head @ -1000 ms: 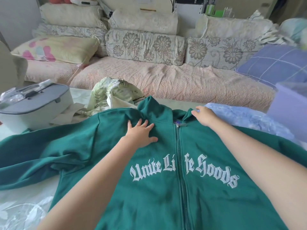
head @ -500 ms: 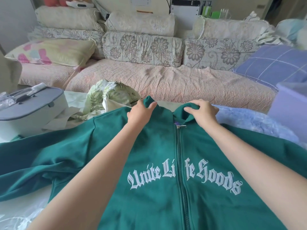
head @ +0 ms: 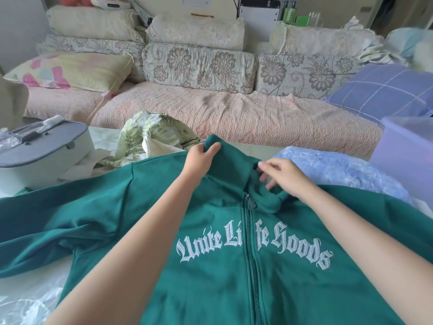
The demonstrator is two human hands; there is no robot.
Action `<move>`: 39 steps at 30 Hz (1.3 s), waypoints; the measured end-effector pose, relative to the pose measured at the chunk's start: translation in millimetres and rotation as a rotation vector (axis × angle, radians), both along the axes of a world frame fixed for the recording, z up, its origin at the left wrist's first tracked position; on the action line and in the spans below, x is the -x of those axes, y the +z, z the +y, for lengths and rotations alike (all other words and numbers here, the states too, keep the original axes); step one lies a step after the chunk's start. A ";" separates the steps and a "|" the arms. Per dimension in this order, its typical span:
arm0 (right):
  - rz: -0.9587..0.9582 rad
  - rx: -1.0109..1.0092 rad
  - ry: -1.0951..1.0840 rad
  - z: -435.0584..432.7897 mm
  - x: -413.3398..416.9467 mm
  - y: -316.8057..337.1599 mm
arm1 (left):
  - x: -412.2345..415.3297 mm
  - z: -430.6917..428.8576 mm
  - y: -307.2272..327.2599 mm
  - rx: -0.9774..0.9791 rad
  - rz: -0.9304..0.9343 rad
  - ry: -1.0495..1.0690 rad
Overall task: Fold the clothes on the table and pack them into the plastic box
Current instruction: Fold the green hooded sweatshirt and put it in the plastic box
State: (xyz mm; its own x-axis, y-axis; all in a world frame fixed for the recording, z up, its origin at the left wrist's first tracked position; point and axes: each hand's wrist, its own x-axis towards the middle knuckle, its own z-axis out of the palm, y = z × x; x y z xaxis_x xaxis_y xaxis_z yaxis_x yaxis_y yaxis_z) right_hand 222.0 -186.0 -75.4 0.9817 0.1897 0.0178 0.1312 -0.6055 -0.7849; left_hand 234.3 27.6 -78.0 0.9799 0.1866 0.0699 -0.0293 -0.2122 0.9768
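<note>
Left hand [head: 201,158] pinches the collar [head: 234,160] on its left side, lifting it. Right hand [head: 284,180] rests loose-fingered on the folded-down right flap, gripping nothing. Danger here: one side up and one side down, so a tug could skew the collar and ruck the chest. The green jacket [head: 210,273] lies zipped, front up on the table [head: 23,285]. Collar points far, hem near, so its long axis runs near-to-far. The plastic box [head: 407,146] sits at right.

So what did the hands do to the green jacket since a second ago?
The left hand slid up off the chest of the dark green zip-up jacket and now grips its left collar tip, lifting it. The right hand turned the right collar half down toward the zipper. The leafy green cloth and grey-lidded white case stayed put.
</note>
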 end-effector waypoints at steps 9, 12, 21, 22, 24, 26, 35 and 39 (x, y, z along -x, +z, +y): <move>0.193 0.074 -0.240 37.4 -24.5 13.6 | 39.6 17.8 -9.0 0.146 -0.081 -0.252; 0.324 -0.081 -0.185 51.6 -36.6 8.4 | 45.8 26.7 -16.5 0.062 -0.053 -0.428; 0.002 -0.233 -0.299 72.8 2.4 -6.8 | 52.7 31.3 -10.5 -0.388 0.008 -0.370; -0.120 -0.215 -0.299 74.1 15.4 -9.4 | 48.9 29.6 -6.5 -0.287 0.025 -0.263; -0.349 -0.197 -0.261 76.8 38.0 -18.4 | 37.5 24.4 1.4 -0.123 0.064 -0.109; -0.516 -0.121 -0.213 81.9 62.2 -29.3 | 28.8 13.5 8.8 -0.020 0.193 -0.084; -0.402 -0.213 0.036 80.6 112.3 -27.4 | 30.0 -14.2 13.3 0.311 0.204 -0.023; -0.318 -0.362 -0.274 29.5 54.1 3.5 | 46.5 -11.1 37.6 0.468 0.043 -0.190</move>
State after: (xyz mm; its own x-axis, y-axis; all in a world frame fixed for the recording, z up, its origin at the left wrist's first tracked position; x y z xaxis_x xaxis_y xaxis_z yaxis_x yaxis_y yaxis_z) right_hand 167.9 -156.5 -71.9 0.9300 -0.1448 0.3378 0.2713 -0.3496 -0.8968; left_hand 187.9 16.5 -40.4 0.9998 0.0069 -0.0198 0.0174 0.2539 0.9671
